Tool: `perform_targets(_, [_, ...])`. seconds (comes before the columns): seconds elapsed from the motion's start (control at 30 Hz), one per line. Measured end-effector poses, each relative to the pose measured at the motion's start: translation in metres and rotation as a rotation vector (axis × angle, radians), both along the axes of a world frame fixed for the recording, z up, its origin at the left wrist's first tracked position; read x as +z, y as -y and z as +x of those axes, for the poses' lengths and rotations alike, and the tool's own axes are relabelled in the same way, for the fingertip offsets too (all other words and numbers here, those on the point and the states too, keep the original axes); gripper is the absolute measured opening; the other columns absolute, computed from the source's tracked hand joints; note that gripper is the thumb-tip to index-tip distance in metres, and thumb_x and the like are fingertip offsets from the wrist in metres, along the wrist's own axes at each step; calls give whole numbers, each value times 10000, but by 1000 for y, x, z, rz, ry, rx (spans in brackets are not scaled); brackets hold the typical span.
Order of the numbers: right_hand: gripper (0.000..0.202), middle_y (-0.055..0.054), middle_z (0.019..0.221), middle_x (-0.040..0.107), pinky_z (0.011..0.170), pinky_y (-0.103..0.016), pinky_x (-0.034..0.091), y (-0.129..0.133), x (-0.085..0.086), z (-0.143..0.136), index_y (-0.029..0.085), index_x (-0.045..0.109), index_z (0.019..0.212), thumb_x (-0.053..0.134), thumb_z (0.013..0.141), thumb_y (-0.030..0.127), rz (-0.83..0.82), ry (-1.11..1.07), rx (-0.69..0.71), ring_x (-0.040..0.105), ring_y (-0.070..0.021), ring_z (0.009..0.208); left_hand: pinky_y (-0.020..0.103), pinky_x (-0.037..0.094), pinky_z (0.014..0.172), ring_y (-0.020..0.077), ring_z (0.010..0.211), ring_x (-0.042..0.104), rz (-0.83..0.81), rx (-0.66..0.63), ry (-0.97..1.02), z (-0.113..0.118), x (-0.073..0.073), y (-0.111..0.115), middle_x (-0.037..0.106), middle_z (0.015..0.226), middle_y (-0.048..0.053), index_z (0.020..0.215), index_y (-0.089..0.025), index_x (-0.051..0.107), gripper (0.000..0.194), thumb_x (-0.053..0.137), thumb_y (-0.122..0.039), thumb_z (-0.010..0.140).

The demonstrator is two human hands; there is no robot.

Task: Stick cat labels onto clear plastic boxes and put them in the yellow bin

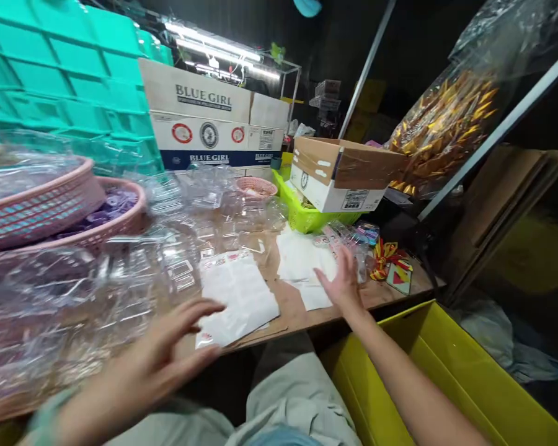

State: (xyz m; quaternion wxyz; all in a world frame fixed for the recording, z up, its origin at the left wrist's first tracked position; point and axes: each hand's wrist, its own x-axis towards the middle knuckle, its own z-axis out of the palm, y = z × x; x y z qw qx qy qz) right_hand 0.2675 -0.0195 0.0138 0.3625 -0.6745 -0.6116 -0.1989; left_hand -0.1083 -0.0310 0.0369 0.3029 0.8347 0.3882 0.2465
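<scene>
My left hand (153,359) is raised over the front edge of the table, fingers spread and blurred, holding nothing. Just beyond its fingertips lies a stack of white sheets (237,297) with small red prints at its corners. My right hand (343,279) reaches over a second, looser pile of white papers (295,257), its fingers apart. Clear plastic packets (337,235) lie right behind the fingers of that hand; whether they touch is hard to tell. A red and yellow ribbon bow (385,257) rests to its right.
Clear plastic trays (177,248) cover the table's left side beside pink baskets (97,232). A green basket (302,217) with a carton (323,179) on it stands behind the papers. An open yellow box (446,365) is below the table at right.
</scene>
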Motion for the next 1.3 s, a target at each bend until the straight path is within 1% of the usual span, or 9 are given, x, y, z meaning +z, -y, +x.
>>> perform_targets(0.1, [987, -246, 1442, 301, 1042, -572, 301, 5, -12, 73, 126, 181, 1461, 681, 712, 530, -55, -119, -361, 295, -400, 1338, 459, 376, 1073, 301, 1331, 395, 215, -216, -26, 138, 15, -66, 381, 1470, 153, 1384, -216, 408, 641, 626, -348, 796])
perform_targets(0.23, [1089, -277, 1390, 385, 981, -572, 347, 8, -35, 103, 85, 123, 1470, 680, 674, 578, -268, -167, -478, 403, -437, 1240, 513, 256, 1125, 385, 1428, 134, 533, -343, -213, 305, 10, -133, 167, 1548, 229, 1440, -111, 308, 873, 727, -180, 677])
perform_targets(0.3, [1016, -254, 1345, 448, 964, -568, 357, 8, -44, 104, 99, 155, 1466, 653, 705, 553, -301, -143, -516, 451, -427, 1182, 516, 218, 1135, 355, 1440, 108, 654, -417, -328, 359, 5, -158, 146, 1573, 151, 1454, -177, 296, 741, 586, -99, 776])
perform_targets(0.4, [884, -207, 1306, 500, 971, -575, 346, 8, -53, 104, 140, 201, 1457, 612, 755, 484, -322, -106, -482, 456, -406, 1172, 512, 210, 1128, 309, 1415, 228, 728, -466, -460, 397, 5, -183, 276, 1537, 122, 1456, -208, 300, 618, 376, -45, 865])
perform_targets(0.6, [835, -177, 1230, 544, 946, -516, 435, 19, -50, 114, 165, 281, 1406, 673, 725, 448, -194, -472, -244, 520, -329, 1134, 473, 304, 1068, 303, 1230, 418, 657, -367, -195, 370, 12, -187, 473, 1316, 163, 1407, -130, 335, 720, 616, -212, 749])
perform_targets(0.73, [823, -164, 1277, 502, 924, -445, 481, 9, -25, 144, 206, 208, 1413, 656, 763, 441, 83, -745, -78, 571, -253, 1094, 433, 402, 972, 270, 1109, 486, 165, -92, 245, 337, -11, -172, 500, 1184, 124, 1283, -163, 428, 703, 714, -362, 673])
perform_targets(0.93, [873, -177, 1266, 491, 884, -462, 488, -38, -13, 183, 181, 277, 1389, 712, 687, 465, 77, -499, -184, 568, -275, 1064, 373, 433, 907, 210, 1039, 535, -444, 195, 581, 341, -57, -157, 501, 1126, 70, 1123, -192, 447, 674, 799, -364, 574])
perform_targets(1.13, [943, -179, 1262, 513, 925, -524, 438, -56, -19, 169, 185, 286, 1419, 758, 637, 423, -55, -265, -320, 528, -335, 1114, 305, 469, 784, 159, 904, 592, -688, 312, 883, 319, -33, -129, 566, 1092, 69, 1187, -216, 366, 690, 771, -400, 660])
perform_targets(1.3, [749, -134, 1239, 524, 943, -481, 450, -58, -13, 164, 212, 394, 1345, 716, 692, 387, -44, -276, -194, 532, -292, 1117, 335, 442, 870, 210, 1030, 569, -832, 168, 888, 302, -26, -87, 611, 1085, 71, 1154, -199, 493, 494, 672, -447, 766])
